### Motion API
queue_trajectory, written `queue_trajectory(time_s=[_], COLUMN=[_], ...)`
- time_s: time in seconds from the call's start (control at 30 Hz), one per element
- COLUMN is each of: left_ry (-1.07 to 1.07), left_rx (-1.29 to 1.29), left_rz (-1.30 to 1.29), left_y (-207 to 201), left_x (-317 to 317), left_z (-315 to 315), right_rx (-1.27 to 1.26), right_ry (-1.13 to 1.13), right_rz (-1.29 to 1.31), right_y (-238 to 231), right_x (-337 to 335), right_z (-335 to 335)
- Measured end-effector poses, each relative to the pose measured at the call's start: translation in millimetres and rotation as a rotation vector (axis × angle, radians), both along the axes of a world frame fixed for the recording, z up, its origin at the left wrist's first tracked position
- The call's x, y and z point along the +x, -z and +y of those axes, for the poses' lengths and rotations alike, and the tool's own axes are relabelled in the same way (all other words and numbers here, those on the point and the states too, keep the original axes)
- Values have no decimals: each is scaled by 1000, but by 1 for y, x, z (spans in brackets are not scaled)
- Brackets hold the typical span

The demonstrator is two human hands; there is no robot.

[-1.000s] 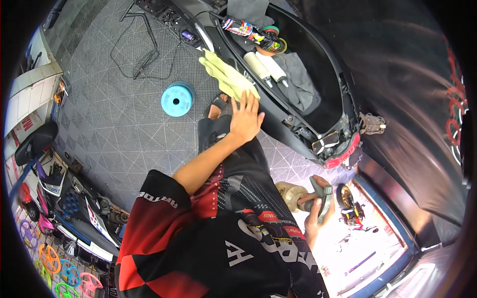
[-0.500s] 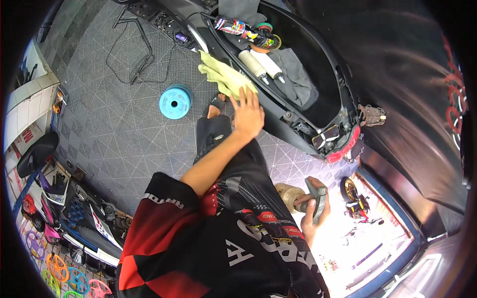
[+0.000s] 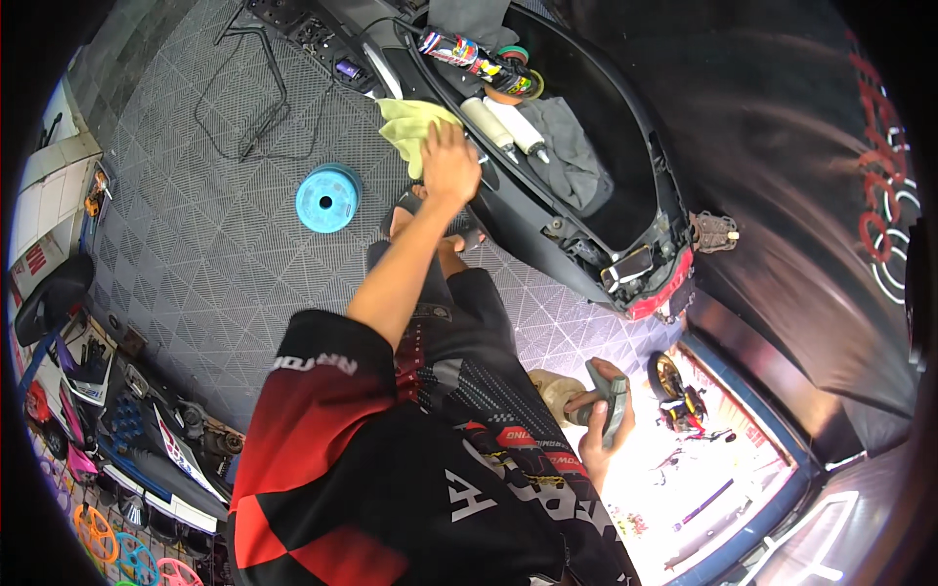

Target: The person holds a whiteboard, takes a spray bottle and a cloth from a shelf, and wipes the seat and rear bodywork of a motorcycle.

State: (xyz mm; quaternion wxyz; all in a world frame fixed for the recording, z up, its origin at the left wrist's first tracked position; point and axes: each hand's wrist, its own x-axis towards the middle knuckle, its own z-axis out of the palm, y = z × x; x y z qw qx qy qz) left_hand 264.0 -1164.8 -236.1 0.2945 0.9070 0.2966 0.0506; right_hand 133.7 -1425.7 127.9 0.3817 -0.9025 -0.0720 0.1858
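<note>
My left hand [image 3: 451,168] presses a yellow-green cloth [image 3: 403,125] against the glossy black side panel [image 3: 523,227] of a motorbike body. Part of the cloth spreads out past my fingers over the panel's edge. Lower right, my right hand [image 3: 618,415] is wrapped round the grey trigger head of a spray bottle [image 3: 550,393] with a beige body. The bottle is held beside my right thigh, away from the panel, and my leg and fingers partly cover it.
Inside the black body lie a polisher [image 3: 479,63], two white bottles [image 3: 489,127] and a grey cloth [image 3: 572,161]. A phone [image 3: 630,266] rests at its tail. A blue round stool [image 3: 329,198] stands on the patterned floor, near a black cable [image 3: 278,98]. Parts line the left.
My left hand has slid the cloth forward and left along the panel. My right hand still grips the spray bottle. The whole view has shifted slightly, and more of my feet shows.
</note>
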Motion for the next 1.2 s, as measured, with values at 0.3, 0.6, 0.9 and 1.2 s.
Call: queue_trajectory(time_s=[0.3,0.6,0.9,1.2], left_ry=[299,137,-38,-1114], left_rx=[164,119,-255,-1487], left_rz=[-82,-159,-222,-936], left_y=[-18,-3,24,59], left_x=[-58,-53,-147,-627], left_z=[-59,-51,-3,114], right_rx=[-18,51,120,223], right_ry=[-87,155,188,-292], right_rz=[-179,-177,-31,-239], right_y=[1,-9,-8,24], right_x=[-28,-137,-218,-240], right_z=[-39,-91,-81,21])
